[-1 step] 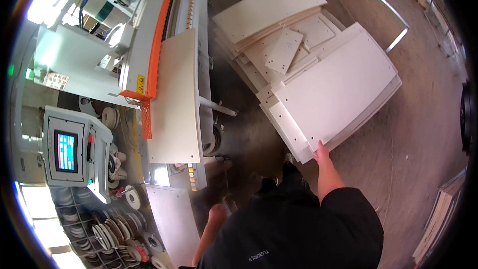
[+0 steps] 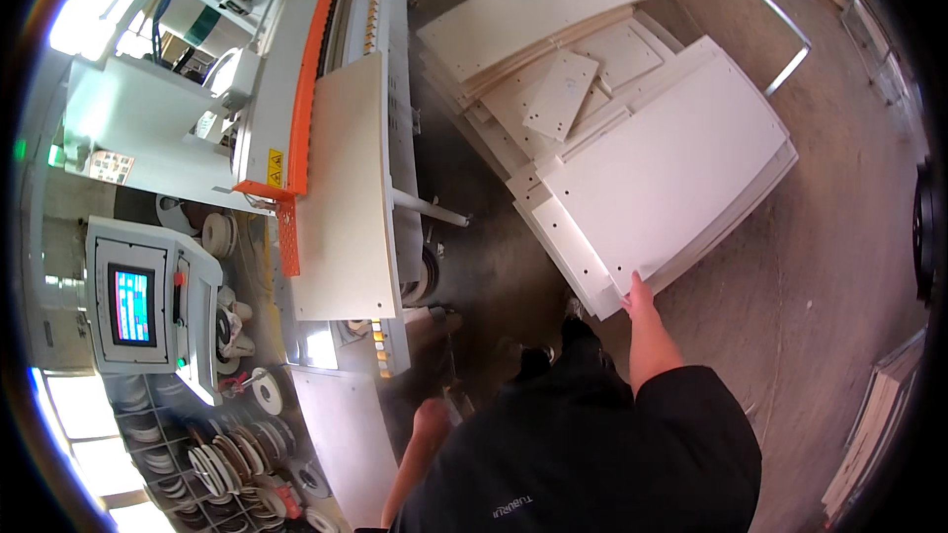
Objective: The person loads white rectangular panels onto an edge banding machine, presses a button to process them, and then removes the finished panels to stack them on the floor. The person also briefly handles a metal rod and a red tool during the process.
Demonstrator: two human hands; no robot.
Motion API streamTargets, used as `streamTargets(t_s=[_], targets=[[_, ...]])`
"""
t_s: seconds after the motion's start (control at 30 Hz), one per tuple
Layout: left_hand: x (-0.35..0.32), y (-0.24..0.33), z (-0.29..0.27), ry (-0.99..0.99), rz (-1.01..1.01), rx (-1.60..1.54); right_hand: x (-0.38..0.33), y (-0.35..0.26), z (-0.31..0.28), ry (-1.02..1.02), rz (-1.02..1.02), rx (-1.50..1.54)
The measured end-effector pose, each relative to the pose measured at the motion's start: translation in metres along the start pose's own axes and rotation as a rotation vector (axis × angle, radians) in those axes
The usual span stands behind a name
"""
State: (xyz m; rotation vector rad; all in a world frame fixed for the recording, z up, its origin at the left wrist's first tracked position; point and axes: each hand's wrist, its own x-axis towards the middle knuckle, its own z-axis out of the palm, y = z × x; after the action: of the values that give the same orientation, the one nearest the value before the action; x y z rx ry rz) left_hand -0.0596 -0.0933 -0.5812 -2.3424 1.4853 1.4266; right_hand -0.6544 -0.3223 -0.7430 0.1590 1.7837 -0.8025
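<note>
My right hand (image 2: 640,298) grips the near corner of a large white panel (image 2: 671,158), thumb on top and fingers at the edge. This panel lies on a stack of similar white boards, with small drilled holes along its left edge. A smaller drilled board (image 2: 560,94) lies loose on the stack, beside another white panel (image 2: 533,15) at the far side. My left hand (image 2: 432,421) hangs low beside my body, near the machine's end. It looks rounded, but its fingers are hidden, so its hold does not show.
Along the left runs a long machine with an orange rail (image 2: 304,89) and a pale board (image 2: 343,197) on its bed. A control panel (image 2: 131,301) with a lit screen stands left of it, above racked tape rolls (image 2: 237,459). A metal tube frame (image 2: 760,2) rises behind the stack.
The view has shifted very slightly. My right hand stays on the panel's corner, and the boards keep their places.
</note>
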Motion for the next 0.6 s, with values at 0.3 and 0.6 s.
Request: streamTargets(t_s=[0.3,0.6], targets=[[0.010,0.068,-0.004,-0.112,0.057,-0.164,-0.005,0.004,0.007,-0.014,0.005,0.250],[0.038,0.111,0.014,-0.228,0.212,0.043,-0.022,0.061,-0.012,-0.278,0.072,0.305]])
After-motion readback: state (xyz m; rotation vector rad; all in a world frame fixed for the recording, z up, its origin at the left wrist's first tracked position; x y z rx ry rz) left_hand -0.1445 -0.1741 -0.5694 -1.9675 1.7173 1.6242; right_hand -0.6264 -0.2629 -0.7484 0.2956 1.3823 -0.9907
